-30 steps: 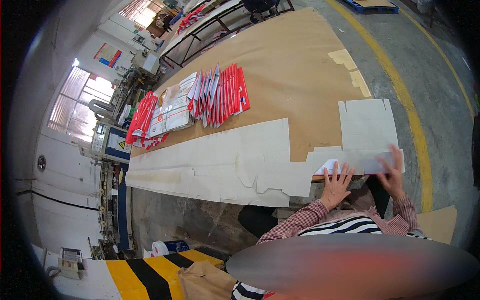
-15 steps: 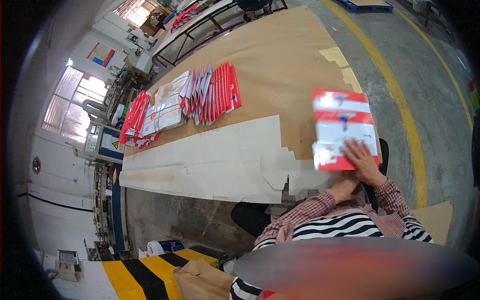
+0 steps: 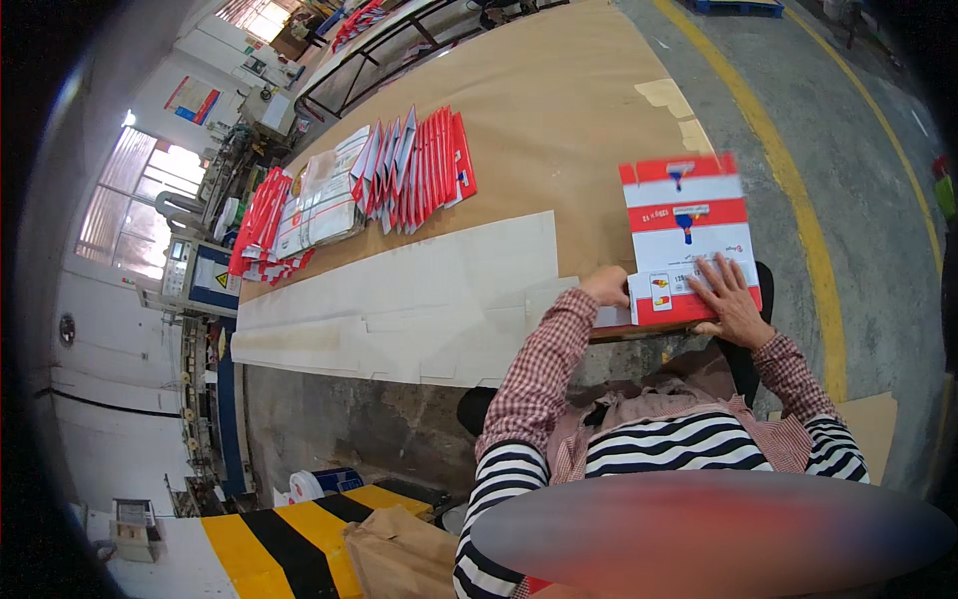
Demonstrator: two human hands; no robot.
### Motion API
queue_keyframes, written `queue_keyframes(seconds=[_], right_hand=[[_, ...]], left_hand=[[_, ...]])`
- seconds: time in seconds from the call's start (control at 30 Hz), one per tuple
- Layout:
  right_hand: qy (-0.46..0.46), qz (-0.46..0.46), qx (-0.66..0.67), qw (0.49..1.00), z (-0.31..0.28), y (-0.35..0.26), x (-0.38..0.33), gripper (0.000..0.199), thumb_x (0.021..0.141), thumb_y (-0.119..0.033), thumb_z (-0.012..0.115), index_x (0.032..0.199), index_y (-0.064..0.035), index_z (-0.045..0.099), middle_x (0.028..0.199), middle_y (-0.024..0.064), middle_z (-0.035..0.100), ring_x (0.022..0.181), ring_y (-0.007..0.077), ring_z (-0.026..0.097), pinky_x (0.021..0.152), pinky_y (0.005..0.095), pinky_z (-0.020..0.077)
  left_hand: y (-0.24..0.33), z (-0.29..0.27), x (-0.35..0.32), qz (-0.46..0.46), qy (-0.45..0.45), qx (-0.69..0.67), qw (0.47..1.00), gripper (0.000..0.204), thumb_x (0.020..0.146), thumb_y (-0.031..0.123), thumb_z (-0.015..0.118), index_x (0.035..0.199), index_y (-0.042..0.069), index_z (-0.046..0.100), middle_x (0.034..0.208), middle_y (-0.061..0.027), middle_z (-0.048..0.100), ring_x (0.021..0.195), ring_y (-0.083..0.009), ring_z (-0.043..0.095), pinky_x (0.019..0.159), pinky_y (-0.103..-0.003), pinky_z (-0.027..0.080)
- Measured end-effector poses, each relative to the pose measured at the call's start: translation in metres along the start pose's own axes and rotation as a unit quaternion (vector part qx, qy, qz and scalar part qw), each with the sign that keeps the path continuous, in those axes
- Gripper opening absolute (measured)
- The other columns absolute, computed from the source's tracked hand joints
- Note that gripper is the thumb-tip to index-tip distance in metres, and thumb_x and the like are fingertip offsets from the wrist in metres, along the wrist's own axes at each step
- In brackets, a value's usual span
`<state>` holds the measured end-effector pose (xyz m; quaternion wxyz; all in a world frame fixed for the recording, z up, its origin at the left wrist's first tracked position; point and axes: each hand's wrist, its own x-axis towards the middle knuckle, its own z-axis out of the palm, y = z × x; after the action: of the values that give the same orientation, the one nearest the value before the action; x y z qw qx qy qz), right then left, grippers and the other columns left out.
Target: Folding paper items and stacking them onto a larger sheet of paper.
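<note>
A flat, folded red-and-white carton (image 3: 689, 240) with small blue prints lies at the right end of the table, by its near edge. My right hand (image 3: 733, 304) rests on the carton's near right part, fingers spread, thumb by the near edge. My left hand (image 3: 605, 287) is at its near left corner, fingers curled at the side flap; the fingertips are partly hidden. Farther left stands a row of red-and-white folded cartons (image 3: 429, 165), leaning on one another. Beside them lies a tied bundle of white flat cartons (image 3: 324, 215), with more red cartons (image 3: 264, 225) at its left.
Brown board covers the table (image 3: 539, 120), with a pale cardboard sheet (image 3: 419, 309) along its near side. A yellow floor line (image 3: 798, 200) runs past on the right. Machinery (image 3: 205, 275) stands at the left, and a yellow-and-black striped surface (image 3: 269, 549) is at lower left.
My left hand has moved from beneath my right hand, below the table edge, out to the carton's left corner. My right hand stays on the carton, its fingers slightly more spread.
</note>
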<state>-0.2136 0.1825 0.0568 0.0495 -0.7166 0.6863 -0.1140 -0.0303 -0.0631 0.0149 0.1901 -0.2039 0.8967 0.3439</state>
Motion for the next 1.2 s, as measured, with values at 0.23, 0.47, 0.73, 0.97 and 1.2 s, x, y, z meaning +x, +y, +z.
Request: queue_keyframes(seconds=[0.23, 0.47, 0.73, 0.97, 1.2], right_hand=[[0.142, 0.008, 0.143, 0.979, 0.036, 0.019, 0.000, 0.032, 0.076, -0.020, 0.069, 0.102, -0.0040, 0.058, 0.100, 0.0142, 0.052, 0.094, 0.0332, 0.051, 0.082, 0.0430, 0.0410], [0.016, -0.133, 0.285, 0.949, 0.048, -0.029, 0.100, 0.068, 0.076, -0.036, 0.070, 0.131, -0.0074, 0.042, 0.123, 0.0188, 0.044, 0.108, 0.0373, 0.051, 0.088, 0.0396, 0.0447], [0.023, -0.054, 0.382, 0.922, 0.046, -0.032, 0.091, 0.076, 0.077, -0.043, 0.068, 0.138, -0.0108, 0.037, 0.132, 0.0192, 0.040, 0.110, 0.0378, 0.050, 0.089, 0.0426, 0.0456], [-0.015, -0.185, 0.188, 0.964, 0.060, -0.012, 0.074, 0.061, 0.078, -0.054, 0.062, 0.120, -0.0107, 0.057, 0.132, 0.0166, 0.043, 0.111, 0.0346, 0.050, 0.090, 0.0439, 0.0430], [-0.072, -0.191, 0.253, 0.946, 0.051, -0.013, 0.070, 0.055, 0.076, -0.047, 0.067, 0.113, -0.0061, 0.063, 0.131, 0.0143, 0.046, 0.110, 0.0320, 0.048, 0.093, 0.0409, 0.0407]], left_hand=[[-0.025, 0.040, -0.083, -0.123, 0.205, -0.220, 0.946, 0.035, 0.064, 0.024, 0.080, 0.081, 0.003, 0.057, 0.072, -0.0125, 0.063, 0.070, -0.0270, 0.063, 0.065, -0.039, 0.049], [0.003, 0.070, -0.080, -0.114, 0.432, -0.155, 0.881, 0.024, 0.072, 0.015, 0.075, 0.076, 0.002, 0.055, 0.066, -0.0087, 0.061, 0.062, -0.0219, 0.060, 0.059, -0.034, 0.047], [0.020, 0.077, -0.072, -0.123, 0.339, 0.056, 0.931, 0.032, 0.081, 0.009, 0.052, 0.113, 0.003, 0.056, 0.121, -0.0151, 0.054, 0.107, -0.0253, 0.054, 0.080, -0.036, 0.046], [0.003, 0.113, -0.121, 0.066, 0.290, 0.286, 0.911, 0.053, 0.083, 0.009, 0.044, 0.136, 0.002, 0.039, 0.142, -0.0119, 0.038, 0.134, -0.0242, 0.031, 0.106, -0.055, 0.024], [-0.021, 0.105, -0.118, 0.002, 0.512, -0.058, 0.857, 0.068, 0.072, 0.006, 0.073, 0.131, 0.003, 0.039, 0.137, -0.0150, 0.038, 0.122, -0.0274, 0.041, 0.106, -0.048, 0.027]])
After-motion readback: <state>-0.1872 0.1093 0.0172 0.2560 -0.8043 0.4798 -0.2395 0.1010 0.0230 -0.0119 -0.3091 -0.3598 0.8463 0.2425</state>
